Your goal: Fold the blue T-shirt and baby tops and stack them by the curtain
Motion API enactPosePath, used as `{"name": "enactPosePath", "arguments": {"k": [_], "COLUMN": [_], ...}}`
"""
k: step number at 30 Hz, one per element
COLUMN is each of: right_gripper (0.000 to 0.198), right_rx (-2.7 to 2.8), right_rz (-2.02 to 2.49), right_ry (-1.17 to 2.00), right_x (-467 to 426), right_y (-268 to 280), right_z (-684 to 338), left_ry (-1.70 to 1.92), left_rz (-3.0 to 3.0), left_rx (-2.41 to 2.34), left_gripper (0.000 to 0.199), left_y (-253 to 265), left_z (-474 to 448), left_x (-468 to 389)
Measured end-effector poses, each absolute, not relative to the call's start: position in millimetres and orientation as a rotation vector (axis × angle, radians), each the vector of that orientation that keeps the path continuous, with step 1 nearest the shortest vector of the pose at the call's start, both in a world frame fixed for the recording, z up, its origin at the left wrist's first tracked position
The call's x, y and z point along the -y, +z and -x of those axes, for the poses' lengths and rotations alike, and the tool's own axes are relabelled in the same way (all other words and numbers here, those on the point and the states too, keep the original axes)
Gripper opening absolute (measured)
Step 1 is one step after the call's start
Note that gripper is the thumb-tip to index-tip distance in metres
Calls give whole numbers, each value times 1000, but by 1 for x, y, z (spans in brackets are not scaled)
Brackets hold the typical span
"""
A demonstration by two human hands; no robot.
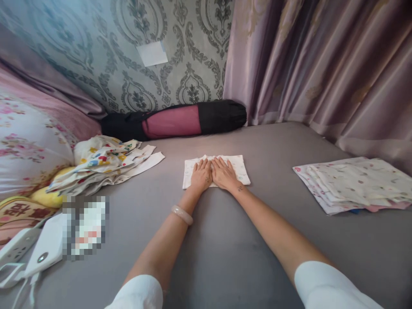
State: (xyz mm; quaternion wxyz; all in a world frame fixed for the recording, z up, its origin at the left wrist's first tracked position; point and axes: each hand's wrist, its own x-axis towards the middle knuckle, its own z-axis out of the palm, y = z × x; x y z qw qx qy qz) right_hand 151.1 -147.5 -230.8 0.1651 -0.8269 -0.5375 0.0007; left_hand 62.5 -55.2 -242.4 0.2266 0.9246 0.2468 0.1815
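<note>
A folded white cloth with a small faint print [240, 168] lies on the grey bed sheet in front of me. My left hand [201, 175] rests flat on the left half of it, fingers stretched out. Beside it, my right hand [222, 172] is laid flat on the cloth as well, its fingers pointing away and to the left. The two hands meet near the cloth's middle and hide part of it. Neither hand grips anything. A pale bangle [182, 215] circles my left wrist.
On the right sits a stack of folded printed cloths [360, 182]. A loose heap of patterned cloths [106, 161] lies left, by a floral pillow [28, 146]. Nearer are a white power bank [51, 242] and a power strip [19, 246]. A long black-and-pink bag [174, 121] lines the wall.
</note>
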Motion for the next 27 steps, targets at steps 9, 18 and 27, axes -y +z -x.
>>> {"name": "enactPosePath", "arguments": {"k": [9, 18, 27], "right_gripper": [55, 55, 54], "right_rx": [1532, 1531, 1493], "right_rz": [2372, 2350, 2320], "right_ry": [4, -10, -25], "right_x": [148, 149, 151], "right_y": [-233, -235, -230], "right_z": [-152, -153, -147], "left_ry": [516, 502, 625], "left_rz": [-2498, -2538, -2535], "left_rx": [-734, -759, -742], "left_gripper": [46, 46, 44], "left_y": [-241, -242, -234], "left_z": [-63, -63, -62], "left_x": [58, 61, 66]}}
